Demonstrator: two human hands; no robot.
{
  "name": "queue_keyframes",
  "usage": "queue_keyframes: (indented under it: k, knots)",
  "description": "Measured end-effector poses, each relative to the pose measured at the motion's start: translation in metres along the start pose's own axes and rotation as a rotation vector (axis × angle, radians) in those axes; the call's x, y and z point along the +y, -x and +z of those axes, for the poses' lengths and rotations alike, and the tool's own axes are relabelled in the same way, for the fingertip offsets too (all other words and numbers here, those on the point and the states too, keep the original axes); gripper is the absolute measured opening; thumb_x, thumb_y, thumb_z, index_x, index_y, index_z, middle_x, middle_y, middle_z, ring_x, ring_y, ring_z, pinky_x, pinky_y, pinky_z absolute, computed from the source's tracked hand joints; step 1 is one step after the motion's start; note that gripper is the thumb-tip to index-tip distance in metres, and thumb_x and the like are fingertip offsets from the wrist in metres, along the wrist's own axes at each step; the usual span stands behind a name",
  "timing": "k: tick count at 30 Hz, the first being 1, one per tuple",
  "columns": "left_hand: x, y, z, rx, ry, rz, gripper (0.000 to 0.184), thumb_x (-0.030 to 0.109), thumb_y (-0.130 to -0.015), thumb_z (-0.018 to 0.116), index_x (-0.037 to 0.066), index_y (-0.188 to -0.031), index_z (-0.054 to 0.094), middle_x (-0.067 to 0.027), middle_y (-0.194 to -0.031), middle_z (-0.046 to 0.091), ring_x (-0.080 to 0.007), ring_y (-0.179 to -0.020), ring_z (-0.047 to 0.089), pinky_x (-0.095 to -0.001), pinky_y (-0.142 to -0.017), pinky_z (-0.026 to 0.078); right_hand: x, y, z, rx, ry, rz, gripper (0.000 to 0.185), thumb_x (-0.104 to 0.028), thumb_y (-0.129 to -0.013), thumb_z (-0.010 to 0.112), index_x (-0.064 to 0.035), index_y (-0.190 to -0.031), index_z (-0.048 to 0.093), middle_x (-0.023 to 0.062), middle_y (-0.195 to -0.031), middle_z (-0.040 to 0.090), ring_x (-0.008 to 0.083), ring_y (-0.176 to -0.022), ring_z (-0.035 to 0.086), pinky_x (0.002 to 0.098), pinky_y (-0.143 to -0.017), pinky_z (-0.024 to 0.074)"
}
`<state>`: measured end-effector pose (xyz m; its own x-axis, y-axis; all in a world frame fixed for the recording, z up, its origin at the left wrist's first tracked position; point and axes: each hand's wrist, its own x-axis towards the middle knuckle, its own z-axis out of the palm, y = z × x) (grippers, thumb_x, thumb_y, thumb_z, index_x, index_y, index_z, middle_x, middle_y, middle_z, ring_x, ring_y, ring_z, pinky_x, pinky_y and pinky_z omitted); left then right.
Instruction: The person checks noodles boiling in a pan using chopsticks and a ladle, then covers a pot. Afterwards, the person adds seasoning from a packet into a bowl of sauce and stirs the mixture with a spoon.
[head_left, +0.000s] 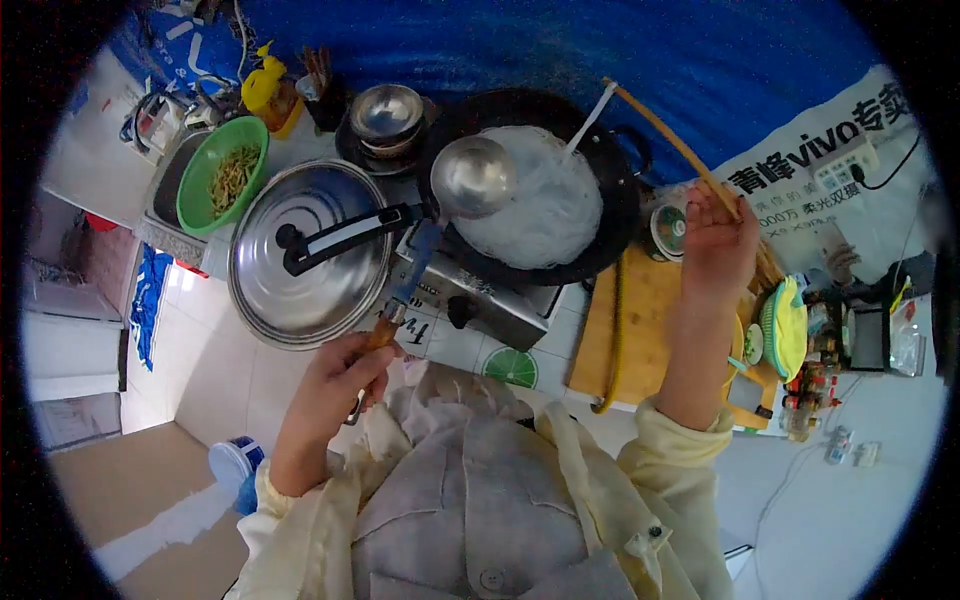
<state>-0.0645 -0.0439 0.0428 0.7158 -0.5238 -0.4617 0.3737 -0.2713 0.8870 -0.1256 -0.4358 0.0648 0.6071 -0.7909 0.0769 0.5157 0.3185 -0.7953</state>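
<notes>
My left hand (345,380) is closed around the wooden-ended handle of a metal ladle (472,177). The ladle's round bowl is over the left part of a black wok (615,240), which holds white noodle-like strands in cloudy liquid (545,215). Pinched in my right hand (722,235) is a long wooden stick (665,130) that slants up and left. Its far end meets a pale strip at the wok's upper right edge. The wok stands on a silver gas stove (490,300).
Left of the wok are a large steel lid (310,255), stacked metal bowls (387,115) and a green basin (225,175) of cut vegetables. On the right lie a wooden board (640,330), a tin (667,233) and a green-yellow basket (785,325).
</notes>
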Motion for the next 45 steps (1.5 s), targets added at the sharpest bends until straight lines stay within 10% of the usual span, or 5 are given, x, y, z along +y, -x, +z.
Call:
queue_keyframes:
  k: [3, 21, 27, 45]
  knots:
    - [0.001, -0.002, 0.000, -0.079, 0.042, -0.019, 0.024, 0.021, -0.091, 0.055, -0.001, -0.096, 0.062, -0.0012, -0.057, 0.051, -0.0073, -0.046, 0.043, -0.0218, -0.044, 0.033, -0.021, 0.001, -0.002, -0.407, -0.123, -0.006, 0.031, -0.025, -0.095, 0.044, 0.0033, -0.104, 0.054, 0.0185, -0.106, 0.060, 0.0286, -0.100, 0.056, 0.0378, -0.091, 0.0440]
    - [0.092, 0.068, -0.004, -0.269, 0.110, -0.311, 0.032, 0.014, -0.082, 0.057, -0.006, -0.107, 0.057, -0.0037, -0.061, 0.053, -0.0078, -0.053, 0.047, -0.0210, -0.050, 0.034, 0.006, 0.082, -0.031, 0.111, 0.416, -0.150, 0.021, -0.021, -0.092, 0.044, -0.0018, -0.096, 0.054, 0.0090, -0.098, 0.055, 0.0230, -0.091, 0.055, 0.0373, -0.086, 0.0423]
    - [0.104, 0.088, -0.025, -0.438, 0.035, -0.392, 0.035, 0.011, -0.082, 0.062, -0.005, -0.112, 0.056, -0.0031, -0.062, 0.055, -0.0071, -0.056, 0.050, -0.0200, -0.052, 0.036, -0.037, 0.116, -0.040, -0.188, 0.914, -0.444, 0.027, -0.019, -0.091, 0.043, 0.0047, -0.094, 0.055, 0.0128, -0.095, 0.057, 0.0249, -0.091, 0.056, 0.0373, -0.082, 0.0490]
    - [0.109, 0.092, -0.036, -0.870, -0.128, -0.251, 0.037, 0.009, -0.082, 0.070, -0.002, -0.115, 0.058, 0.0031, -0.068, 0.056, -0.0020, -0.054, 0.051, -0.0179, -0.050, 0.036, -0.049, 0.137, -0.030, -0.188, 0.746, -0.422, 0.023, -0.014, -0.089, 0.041, 0.0060, -0.092, 0.051, 0.0175, -0.085, 0.057, 0.0231, -0.060, 0.060, 0.0302, -0.056, 0.0531]
